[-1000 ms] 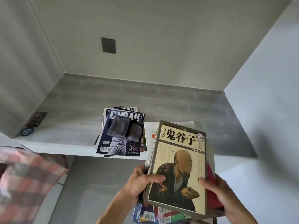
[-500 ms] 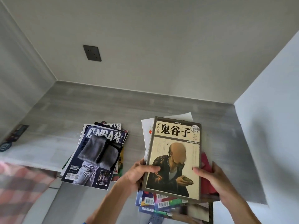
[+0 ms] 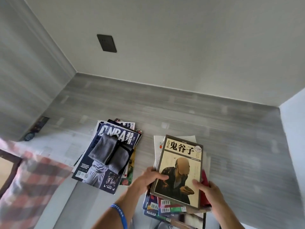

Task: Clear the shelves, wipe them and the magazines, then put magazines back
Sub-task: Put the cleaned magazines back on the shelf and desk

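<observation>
Now farther onto shelf (image 3: 181, 109), held magazines (image 3: 179, 169).

Your widest open run is the far half of the grey wood-grain shelf (image 3: 189, 109), bare from the left wall to the white right wall. At the near left edge, a fanned pile of glossy magazines (image 3: 113, 138) with a folded grey cloth (image 3: 109, 154) on top blocks the way. Near right is taken by the stack of magazines topped by a tan-covered book (image 3: 179, 169) that both your hands grip. Between the two piles, a narrow strip of shelf lets you reach through.
</observation>
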The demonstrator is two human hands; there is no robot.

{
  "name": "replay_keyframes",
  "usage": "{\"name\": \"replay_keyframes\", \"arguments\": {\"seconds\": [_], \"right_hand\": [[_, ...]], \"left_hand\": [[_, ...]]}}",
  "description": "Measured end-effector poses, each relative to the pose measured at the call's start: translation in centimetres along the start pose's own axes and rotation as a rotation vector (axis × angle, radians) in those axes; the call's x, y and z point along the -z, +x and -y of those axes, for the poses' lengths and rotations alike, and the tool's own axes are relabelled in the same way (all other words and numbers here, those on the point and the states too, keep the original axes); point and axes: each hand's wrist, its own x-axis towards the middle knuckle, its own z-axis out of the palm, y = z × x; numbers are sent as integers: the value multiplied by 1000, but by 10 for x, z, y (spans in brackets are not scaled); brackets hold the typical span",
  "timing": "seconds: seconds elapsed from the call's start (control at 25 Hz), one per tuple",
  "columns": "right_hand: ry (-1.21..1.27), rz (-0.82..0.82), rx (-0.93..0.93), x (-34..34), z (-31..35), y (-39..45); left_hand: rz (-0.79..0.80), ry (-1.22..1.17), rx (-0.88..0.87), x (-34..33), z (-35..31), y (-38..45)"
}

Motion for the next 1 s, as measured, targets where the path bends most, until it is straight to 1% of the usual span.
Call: {"name": "replay_keyframes", "arguments": {"seconds": [0.08,0.12,0.16,0.2,0.24,0.28,0.32,0.36,0.4,0.44,0.52,0.56,0.64,0.68,0.84,0.92,1.0], "right_hand": [[-114,-120,39,-6,-6,3],[-244,-237,62,-11,-7,0],[-373,-367,129,-17,-6,-3],[-465,-491,270,-31,1,-13],[-508,-559,463,-49,9,-22],[-518,-548,634,-70,17,-33],[-503,-499,768,-95,26,-43],[-471,-412,844,-119,29,-52],[-440,-293,878,-143,27,-58],[-418,-163,871,-165,27,-64],[-438,25,795,-199,21,-73],[-465,87,772,-215,20,-75],[-499,183,691,-242,20,-80],[-518,209,641,-253,19,-81],[-542,189,505,-280,14,-84],[-543,134,478,-288,15,-82],[-516,59,450,-296,23,-79]], "left_hand": [[-104,240,-66,3,5,10],[-166,308,-105,5,6,7],[-230,333,-161,11,7,5],[-301,327,-240,21,8,1],[-385,313,-332,36,8,-2],[-489,287,-433,52,6,-6],[-603,279,-516,71,5,-8],[-719,297,-569,93,5,-9],[-817,339,-559,117,6,-9],[-873,394,-469,140,7,-8],[-871,488,-228,181,13,-2],[-850,536,-158,198,19,2],[-812,590,-140,219,32,8],[-792,537,-169,226,37,11],[-609,54,-350,235,28,4],[-563,-257,-461,264,7,0],[-507,-504,-459,308,-15,-3]]}}
